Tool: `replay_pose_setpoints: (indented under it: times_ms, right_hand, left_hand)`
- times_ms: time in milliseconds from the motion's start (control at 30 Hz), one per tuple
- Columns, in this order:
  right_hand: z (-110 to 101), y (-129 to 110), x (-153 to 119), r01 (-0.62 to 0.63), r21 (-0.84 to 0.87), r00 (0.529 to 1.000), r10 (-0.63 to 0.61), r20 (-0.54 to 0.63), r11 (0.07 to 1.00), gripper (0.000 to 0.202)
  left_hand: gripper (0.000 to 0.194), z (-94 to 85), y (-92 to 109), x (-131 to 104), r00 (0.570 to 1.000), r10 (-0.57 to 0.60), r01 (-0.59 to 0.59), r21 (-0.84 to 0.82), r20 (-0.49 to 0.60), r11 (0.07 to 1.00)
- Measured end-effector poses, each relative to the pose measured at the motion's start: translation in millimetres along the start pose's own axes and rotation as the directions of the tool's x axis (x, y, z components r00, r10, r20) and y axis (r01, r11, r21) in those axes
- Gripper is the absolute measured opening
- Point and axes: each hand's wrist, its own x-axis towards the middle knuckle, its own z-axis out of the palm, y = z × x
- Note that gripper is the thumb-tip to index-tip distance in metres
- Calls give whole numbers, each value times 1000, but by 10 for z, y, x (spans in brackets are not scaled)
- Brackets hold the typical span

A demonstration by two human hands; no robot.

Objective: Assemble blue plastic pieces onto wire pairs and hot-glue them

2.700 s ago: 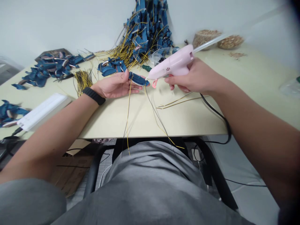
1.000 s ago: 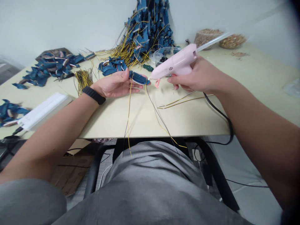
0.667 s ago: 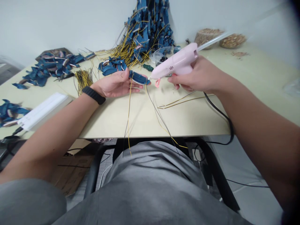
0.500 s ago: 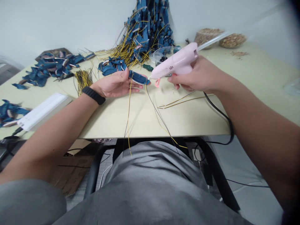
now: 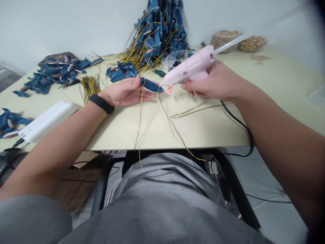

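Note:
Between the thumb and fingers of my left hand is a small blue piece, with yellow and dark wires hanging from both ends over the table's front edge. My right hand grips a pale pink glue gun, a clear stick coming out of its back. The gun's nozzle points left and sits at the right end of the blue piece; whether it touches cannot be made out. Two loose wires lie on the table below the gun.
Blue pieces are heaped at the left and piled high at the back. A wire bundle and a white box lie near my left arm. Two containers stand back right. A black cord hangs by my right forearm.
The blue piece in my left hand has shifted very slightly to the right and down, and its hanging wires have swung a little. The glue gun has barely moved.

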Motion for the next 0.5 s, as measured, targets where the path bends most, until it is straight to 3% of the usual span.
replay_pose_setpoints:
  times_ms: [233,367,500]
  right_hand:
    - [-4,42,-18,35,12,999,-35,-6,999,35]
    - [-6,38,-7,31,-14,1000,-31,-1,999,38]
    - [-7,11,1,5,-8,1000,-5,-8,1000,41]
  left_hand:
    - [43,6,-15,12,1000,15,-14,-39,22,999]
    - [38,2,-18,19,999,-23,21,-43,-39,999]
    - [41,-11,-44,28,999,26,-24,-61,46,998]
